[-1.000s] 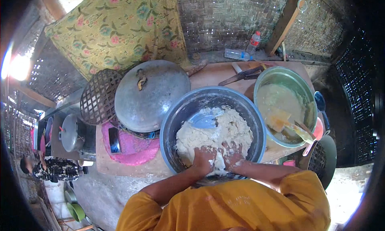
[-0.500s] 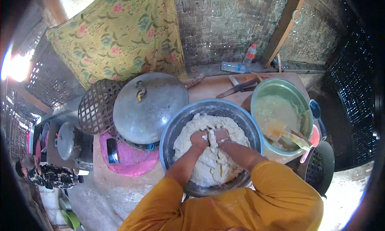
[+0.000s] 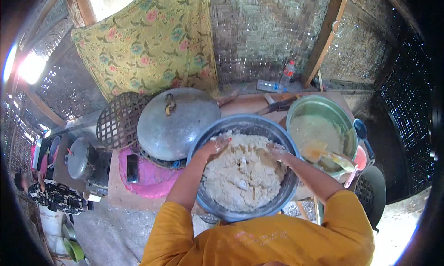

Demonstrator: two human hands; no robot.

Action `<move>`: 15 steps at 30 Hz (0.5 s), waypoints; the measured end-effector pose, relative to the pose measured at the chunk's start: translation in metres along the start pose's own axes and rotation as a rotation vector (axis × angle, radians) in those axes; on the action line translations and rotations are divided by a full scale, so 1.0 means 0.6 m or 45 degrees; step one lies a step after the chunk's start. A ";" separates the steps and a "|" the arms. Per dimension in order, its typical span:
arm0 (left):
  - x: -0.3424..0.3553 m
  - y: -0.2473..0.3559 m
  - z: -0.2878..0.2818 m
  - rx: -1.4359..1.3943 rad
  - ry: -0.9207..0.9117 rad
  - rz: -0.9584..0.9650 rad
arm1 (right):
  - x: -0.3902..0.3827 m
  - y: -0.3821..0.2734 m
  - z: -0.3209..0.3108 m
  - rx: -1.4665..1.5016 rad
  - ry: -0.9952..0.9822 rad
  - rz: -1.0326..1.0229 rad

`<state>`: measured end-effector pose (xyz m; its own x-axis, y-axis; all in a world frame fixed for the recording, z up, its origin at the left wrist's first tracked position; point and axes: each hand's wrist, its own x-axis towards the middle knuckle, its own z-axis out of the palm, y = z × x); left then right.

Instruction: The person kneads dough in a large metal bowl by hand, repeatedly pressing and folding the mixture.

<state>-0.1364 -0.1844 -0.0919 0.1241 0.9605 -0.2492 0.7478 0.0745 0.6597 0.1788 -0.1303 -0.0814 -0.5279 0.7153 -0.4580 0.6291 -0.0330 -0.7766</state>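
A large blue-grey basin holds a wide mound of pale, floury dough, its top cracked and dented. My left hand rests at the dough's upper left side, fingers stretched and partly sunk against it. Over on the upper right side, my right hand touches the dough with its fingers apart and the tips partly hidden. Flour clings to both hands.
Right of the basin stands a green tub of cloudy liquid with utensils. A large lidded pot sits left, near a pink cloth bearing a phone. A person is at far left.
My hands have moved apart from the dough's middle to its left and right sides. The dough's top now shows, with dents in it. The whole view has shifted slightly.
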 end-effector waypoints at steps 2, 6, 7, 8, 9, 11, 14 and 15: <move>0.019 0.056 -0.017 0.068 -0.297 -0.182 | 0.003 -0.036 -0.007 0.552 0.016 0.010; 0.062 0.032 0.015 -0.021 -0.242 -0.186 | 0.072 -0.070 -0.008 0.759 -0.194 0.236; 0.075 0.027 0.021 -0.082 -0.229 -0.152 | 0.091 -0.071 -0.008 0.869 -0.301 0.176; 0.088 0.023 0.026 -0.144 -0.213 -0.119 | 0.106 -0.070 -0.005 0.994 -0.405 0.242; 0.095 0.015 0.030 -0.210 -0.194 -0.097 | 0.116 -0.084 0.005 1.110 -0.525 0.313; 0.105 0.022 0.035 -0.344 -0.212 -0.096 | 0.142 -0.079 0.019 1.245 -0.624 0.279; 0.125 0.075 0.058 -0.722 -0.401 -0.100 | 0.239 0.079 0.022 1.158 -0.509 -0.096; 0.104 0.061 0.055 -0.900 -0.410 -0.152 | 0.237 0.054 0.041 1.197 -0.561 -0.041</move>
<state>-0.0798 -0.1303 -0.1065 0.3326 0.8183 -0.4687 0.1890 0.4290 0.8833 0.1102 -0.0468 -0.1821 -0.8172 0.4134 -0.4016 0.0119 -0.6845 -0.7289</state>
